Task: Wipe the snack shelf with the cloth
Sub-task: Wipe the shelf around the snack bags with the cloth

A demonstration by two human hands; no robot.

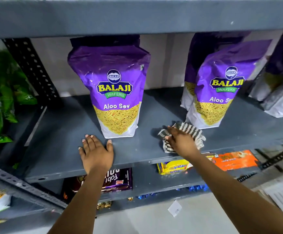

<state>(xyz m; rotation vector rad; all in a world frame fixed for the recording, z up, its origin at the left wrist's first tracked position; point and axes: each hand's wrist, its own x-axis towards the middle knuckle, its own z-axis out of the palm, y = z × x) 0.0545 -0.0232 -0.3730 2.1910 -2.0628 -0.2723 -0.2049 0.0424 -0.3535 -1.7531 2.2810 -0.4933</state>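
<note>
The grey metal snack shelf [61, 139] runs across the middle of the head view. My right hand [179, 141] presses a black-and-white striped cloth [190, 130] flat on the shelf, just in front of a purple Aloo Sev bag [220, 92]. My left hand [95, 152] lies flat on the shelf with fingers spread, holding nothing. Its thumb almost touches the foot of another upright purple Aloo Sev bag [115, 88].
More purple bags [282, 78] stand at the far right, green bags [0, 95] at the left beyond a perforated upright [34, 70]. The lower shelf holds a brown biscuit pack [118, 179], a yellow pack [172, 166] and an orange pack [233, 159].
</note>
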